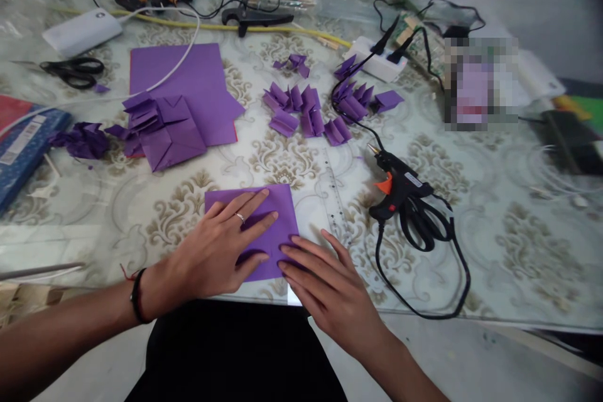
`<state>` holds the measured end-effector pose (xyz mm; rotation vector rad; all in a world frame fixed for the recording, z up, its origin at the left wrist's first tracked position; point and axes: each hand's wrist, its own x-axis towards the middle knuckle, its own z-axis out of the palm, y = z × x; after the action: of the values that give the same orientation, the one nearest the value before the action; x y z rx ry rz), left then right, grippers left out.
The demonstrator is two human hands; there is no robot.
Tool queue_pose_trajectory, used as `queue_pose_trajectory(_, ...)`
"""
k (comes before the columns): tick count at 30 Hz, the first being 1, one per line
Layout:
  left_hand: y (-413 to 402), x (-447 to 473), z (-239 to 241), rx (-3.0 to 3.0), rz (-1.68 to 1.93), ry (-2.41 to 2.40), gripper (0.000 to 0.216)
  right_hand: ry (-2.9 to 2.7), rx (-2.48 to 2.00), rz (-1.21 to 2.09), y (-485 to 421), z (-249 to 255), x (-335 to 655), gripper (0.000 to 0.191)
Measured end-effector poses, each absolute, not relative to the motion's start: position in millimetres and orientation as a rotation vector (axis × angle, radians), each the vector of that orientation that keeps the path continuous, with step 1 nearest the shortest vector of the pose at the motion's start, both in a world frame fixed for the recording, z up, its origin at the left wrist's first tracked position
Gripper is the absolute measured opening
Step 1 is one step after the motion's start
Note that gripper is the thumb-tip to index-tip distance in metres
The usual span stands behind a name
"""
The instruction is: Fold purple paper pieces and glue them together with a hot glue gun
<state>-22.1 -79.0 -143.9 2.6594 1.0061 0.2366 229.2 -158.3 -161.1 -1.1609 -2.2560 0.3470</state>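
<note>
A purple sheet of paper lies flat near the table's front edge. Across its left part rests my left hand, palm down with fingers spread and a ring on one finger. My right hand touches the sheet's right edge with its fingertips, the fingers stretched out. Beyond the sheet sit several small folded purple paper pieces. A clear ruler lies just to the right of the sheet. At the left back, a folded purple paper piece rests on larger purple sheets.
A black glue gun with a coiled cord lies at the right. A white power strip, a black clamp and a yellow cable are at the back. Scissors, a white power bank and crumpled purple paper are left.
</note>
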Motion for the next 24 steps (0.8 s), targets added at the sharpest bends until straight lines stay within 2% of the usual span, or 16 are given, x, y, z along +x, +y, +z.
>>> queue_pose_trajectory(7,-77.6,-24.6,-149.4,2.648,0.248,1.004,0.063,-2.21,-1.216,0.295,-157.7,-163.9,230.2,0.025)
queue_pose_trajectory(14,-78.6,-26.6,-153.3,2.672,0.288,1.01,0.064,-2.232,-1.202,0.358,-157.6,-164.8,232.9,0.042)
queue_pose_trajectory(18,-78.4,-27.1,-152.0,2.677,0.277,0.998,0.059,-2.247,-1.181,0.349,-157.8,-163.7,233.1,0.037)
queue_pose_trajectory(21,-78.7,-28.0,-151.7,2.67,0.301,0.984,0.053,-2.204,-1.221,0.417,-159.7,-160.0,231.0,0.037)
queue_pose_trajectory(24,-79.5,-29.5,-153.6,2.63,0.331,0.991,0.054,-2.089,-1.341,0.56,-162.2,-155.2,225.4,0.048)
